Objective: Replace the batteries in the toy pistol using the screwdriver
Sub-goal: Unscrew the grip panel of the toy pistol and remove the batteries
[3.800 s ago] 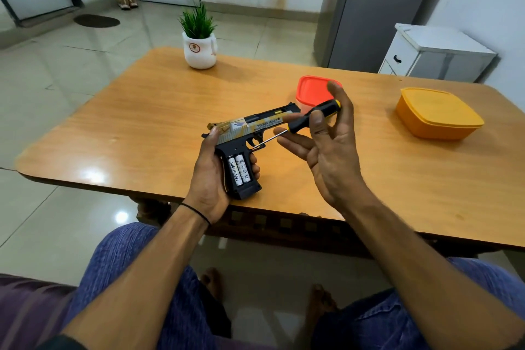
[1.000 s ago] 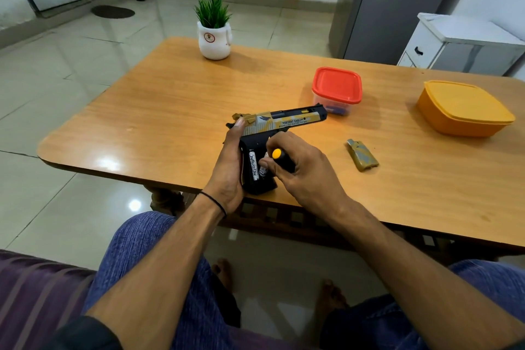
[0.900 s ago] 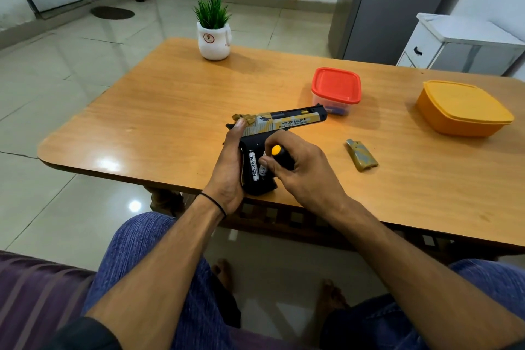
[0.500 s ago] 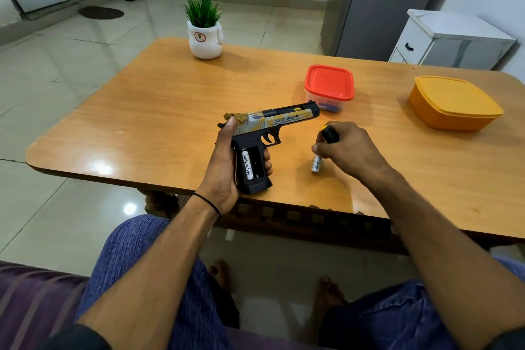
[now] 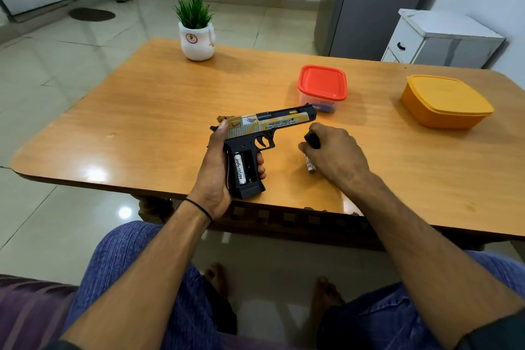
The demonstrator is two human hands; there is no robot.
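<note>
Gripping toy pistol (image 5: 267, 122) in left hand (image 5: 213, 167) — clutching screwdriver (image 5: 312, 139) beside it in right hand (image 5: 336, 153), perhaps pinching a battery (image 5: 309, 164) too.

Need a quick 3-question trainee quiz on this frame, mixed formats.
1. True or false: both slots in the toy pistol hold batteries.
2. Which hand holds the screwdriver? A left, B right.
3. Fill in: the container nearest the muzzle has a ___ lid.
Key: 1 false, only one battery sits inside and the other slot is empty; 2 B, the right hand; 3 red.
</note>
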